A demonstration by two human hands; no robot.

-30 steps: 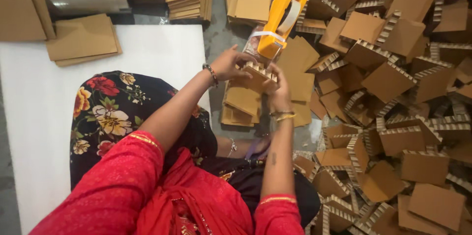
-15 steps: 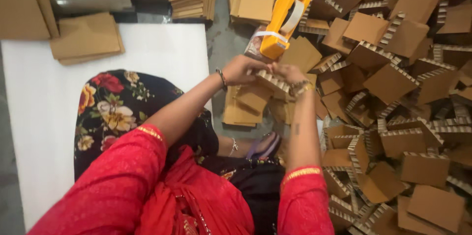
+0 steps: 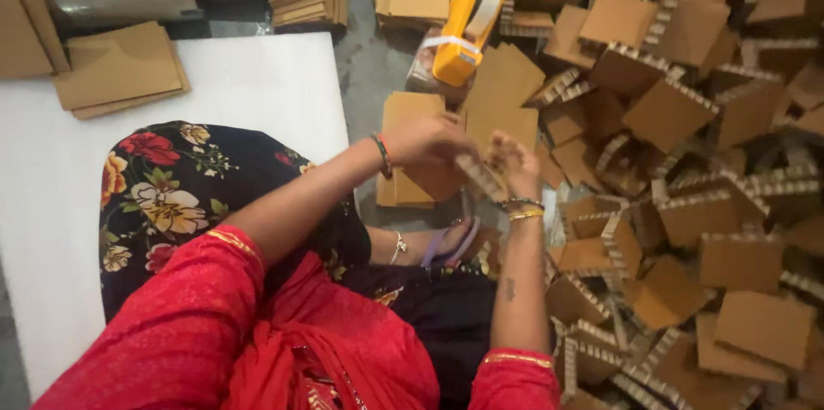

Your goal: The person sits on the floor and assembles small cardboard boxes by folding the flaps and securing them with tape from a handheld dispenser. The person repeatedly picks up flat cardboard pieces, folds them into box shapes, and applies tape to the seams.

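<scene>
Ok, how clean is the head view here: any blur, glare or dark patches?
Head view: the hands, left hand and right hand, and the cardboard piece between them are motion-blurred; the white sheet is bright, near washed out; the right-hand cardboard pile dims towards the top corner; edges look slightly bowed by the wide lens.

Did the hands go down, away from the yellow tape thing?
Yes. Both hands, left hand and right hand, dropped lower, farther below the yellow tape dispenser.
</scene>
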